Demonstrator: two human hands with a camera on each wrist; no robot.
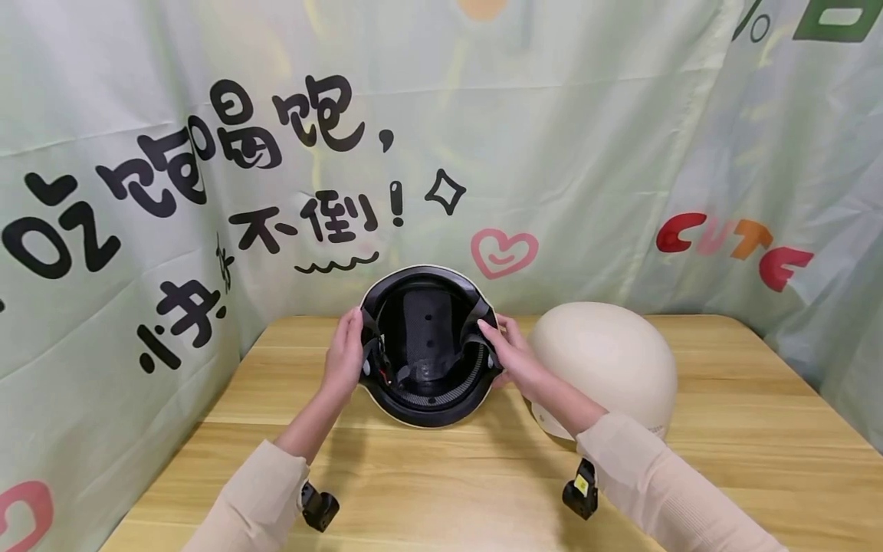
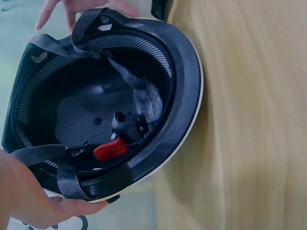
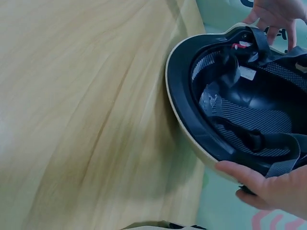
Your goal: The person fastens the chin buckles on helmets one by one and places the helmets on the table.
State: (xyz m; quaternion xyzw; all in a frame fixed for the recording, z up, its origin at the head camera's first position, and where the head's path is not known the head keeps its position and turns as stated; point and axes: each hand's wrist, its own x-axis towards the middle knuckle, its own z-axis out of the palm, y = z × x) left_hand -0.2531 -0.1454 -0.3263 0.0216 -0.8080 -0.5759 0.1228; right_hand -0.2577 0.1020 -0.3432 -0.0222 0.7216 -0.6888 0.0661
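Note:
A helmet (image 1: 428,345) is held tilted over the wooden table, its black padded inside facing me. My left hand (image 1: 343,354) grips its left side and my right hand (image 1: 512,354) grips its right side, thumb on the rim. Inside, the left wrist view shows dark chin straps (image 2: 127,74), a buckle with a red tab (image 2: 110,149) and a clear plastic piece (image 2: 148,103). The right wrist view shows a small white label (image 3: 247,73) in the shell. A second, cream helmet (image 1: 603,360) sits dome up on the table, just right of my right hand.
The wooden table (image 1: 441,483) extends to a printed cloth backdrop (image 1: 552,153) with black lettering and a pink heart. A small black camera (image 1: 319,507) is at the left wrist, another black camera (image 1: 581,491) at the right.

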